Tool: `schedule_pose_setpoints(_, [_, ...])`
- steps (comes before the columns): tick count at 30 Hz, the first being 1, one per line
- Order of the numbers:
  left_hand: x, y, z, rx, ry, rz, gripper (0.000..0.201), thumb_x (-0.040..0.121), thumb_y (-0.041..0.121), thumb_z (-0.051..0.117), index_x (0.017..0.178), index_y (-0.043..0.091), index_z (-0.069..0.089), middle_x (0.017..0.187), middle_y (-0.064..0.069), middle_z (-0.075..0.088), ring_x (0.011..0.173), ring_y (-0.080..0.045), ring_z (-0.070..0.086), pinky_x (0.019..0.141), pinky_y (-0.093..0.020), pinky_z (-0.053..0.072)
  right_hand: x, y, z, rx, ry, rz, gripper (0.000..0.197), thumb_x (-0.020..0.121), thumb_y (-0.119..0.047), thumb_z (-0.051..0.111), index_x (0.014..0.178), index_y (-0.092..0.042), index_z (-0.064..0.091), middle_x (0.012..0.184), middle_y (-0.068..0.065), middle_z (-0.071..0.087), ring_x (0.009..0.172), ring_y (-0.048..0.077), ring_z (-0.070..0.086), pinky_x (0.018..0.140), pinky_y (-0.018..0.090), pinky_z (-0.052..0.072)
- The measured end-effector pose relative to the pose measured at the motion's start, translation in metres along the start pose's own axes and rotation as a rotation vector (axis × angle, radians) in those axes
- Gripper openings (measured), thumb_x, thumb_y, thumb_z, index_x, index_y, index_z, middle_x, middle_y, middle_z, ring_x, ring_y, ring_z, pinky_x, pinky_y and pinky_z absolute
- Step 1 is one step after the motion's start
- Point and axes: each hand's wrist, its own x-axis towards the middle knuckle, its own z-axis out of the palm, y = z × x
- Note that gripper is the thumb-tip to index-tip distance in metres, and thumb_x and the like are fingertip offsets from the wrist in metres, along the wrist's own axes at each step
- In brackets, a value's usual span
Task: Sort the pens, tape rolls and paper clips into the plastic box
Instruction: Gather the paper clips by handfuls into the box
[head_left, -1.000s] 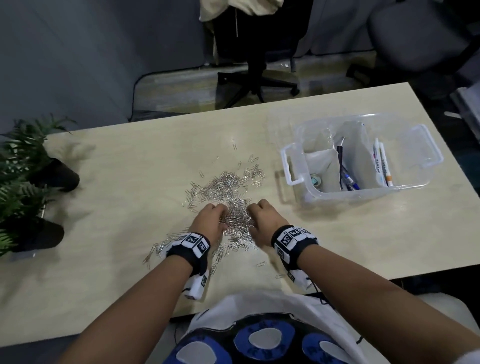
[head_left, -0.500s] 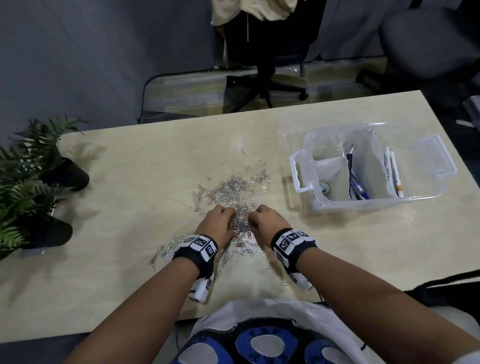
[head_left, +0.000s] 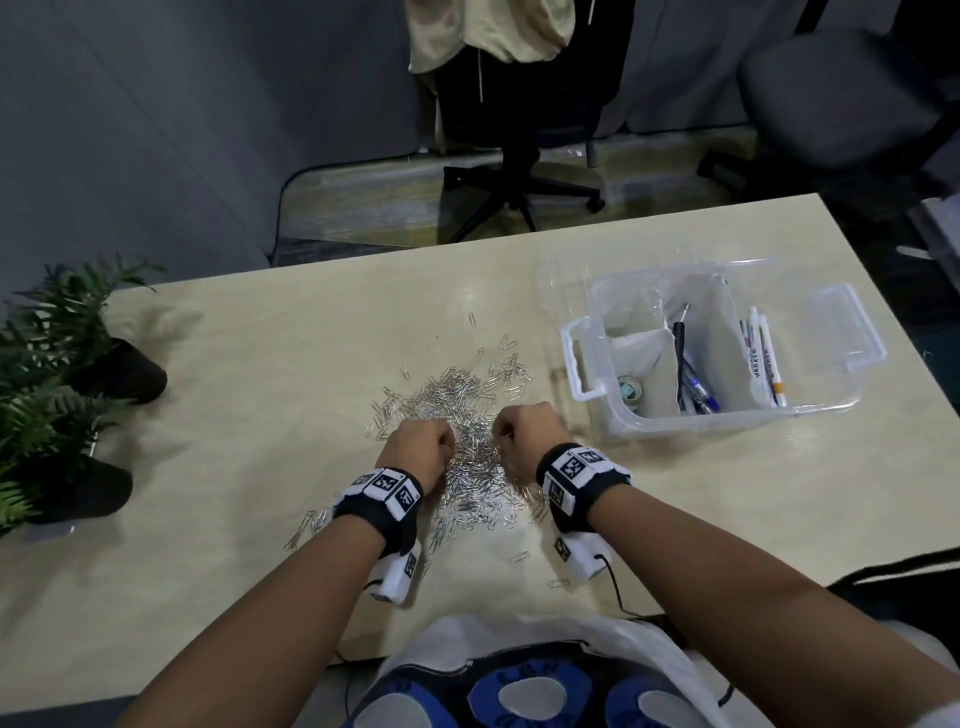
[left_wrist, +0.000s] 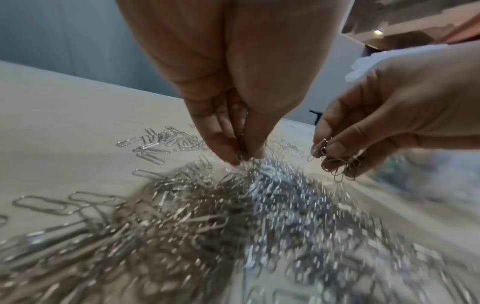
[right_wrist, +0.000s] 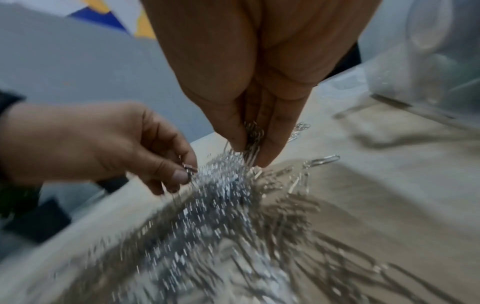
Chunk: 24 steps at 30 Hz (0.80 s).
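Observation:
A heap of silver paper clips (head_left: 457, 395) (left_wrist: 207, 216) (right_wrist: 221, 205) lies on the beige table (head_left: 260, 415), left of the clear plastic box (head_left: 847, 358). My left hand (head_left: 423, 441) (left_wrist: 240, 152) hovers just above the heap and pinches a few clips between thumb and fingers. My right hand (head_left: 524, 431) (right_wrist: 253, 150), close beside it, pinches a bunch of clips (left_wrist: 335, 162) that dangle from its fingertips. Inside the box, pens (head_left: 693, 384) and markers (head_left: 761, 364) lie in divided compartments and a tape roll (head_left: 631, 389) sits in the front left one.
Two potted plants (head_left: 57, 374) stand at the table's left edge. Loose clips (head_left: 306, 525) are scattered near the front edge by my left wrist. Office chairs (head_left: 519, 130) stand on the floor beyond the table.
Both hands have lifted slightly off the heap with clips pinched in their fingers. The head view has tilted, so the table sits lower in the frame.

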Motion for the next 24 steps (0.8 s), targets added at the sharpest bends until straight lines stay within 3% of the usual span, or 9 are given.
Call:
schedule_pose_setpoints(3, [0.004,0.001,-0.007,-0.066,0.027,-0.022,0.010,0.089,0.014,0.068,0.091,0.021,0.074,0.091,0.000,0.071,0.078,-0.015,0.063,0.073,-0.024,0.049,0.002,-0.001,-0.012,0.077,0.023,-0.004,0.013,0.088,-0.006,0.065,0.092,-0.015,0.073,0.093,0.001,0.071,0.079,0.012,0.062,0.074,0.020,0.052])
schedule_pose_setpoints(8, [0.007,-0.001,-0.017,-0.132,0.069,-0.031,0.020,0.087,0.006,0.065,0.083,0.022,0.075,0.081,0.005,0.070,0.073,-0.010,0.064,0.076,-0.024,0.053,-0.002,-0.015,-0.035,0.163,0.110,-0.064,0.012,0.088,-0.010,0.069,0.097,-0.014,0.075,0.095,-0.001,0.072,0.079,0.007,0.059,0.071,0.012,0.043])
schedule_pose_setpoints(10, [0.007,0.002,-0.023,-0.175,0.091,-0.034,0.020,0.086,0.006,0.066,0.080,0.022,0.075,0.076,0.006,0.070,0.075,-0.012,0.066,0.080,-0.025,0.054,-0.004,-0.023,-0.046,0.268,0.159,-0.087,0.011,0.086,-0.011,0.072,0.095,-0.014,0.076,0.093,0.000,0.074,0.076,0.007,0.061,0.073,0.016,0.050])
schedule_pose_setpoints(14, [0.011,0.028,-0.051,-0.276,0.189,0.015,0.013,0.085,0.009,0.072,0.085,0.020,0.077,0.072,0.008,0.069,0.070,-0.006,0.063,0.076,-0.013,0.047,-0.007,-0.032,-0.079,0.404,0.246,-0.163,0.009,0.082,-0.009,0.076,0.090,-0.013,0.077,0.085,0.001,0.075,0.076,0.012,0.069,0.081,0.031,0.059])
schedule_pose_setpoints(19, [0.036,0.098,-0.093,-0.504,0.289,0.136,0.011,0.083,0.009,0.075,0.080,0.020,0.075,0.069,0.003,0.072,0.066,-0.012,0.069,0.070,-0.020,0.055,-0.007,-0.013,-0.135,0.483,0.373,-0.120,0.013,0.078,-0.006,0.078,0.083,-0.017,0.075,0.077,0.002,0.074,0.072,0.017,0.072,0.077,0.037,0.061])
schedule_pose_setpoints(24, [0.062,0.168,-0.101,-0.516,0.254,0.273,0.010,0.083,0.009,0.075,0.080,0.019,0.075,0.070,0.002,0.071,0.069,-0.015,0.069,0.072,-0.025,0.057,-0.006,0.032,-0.182,0.510,0.533,0.027,0.017,0.077,-0.005,0.077,0.077,-0.022,0.073,0.072,0.002,0.072,0.070,0.021,0.072,0.071,0.041,0.062])
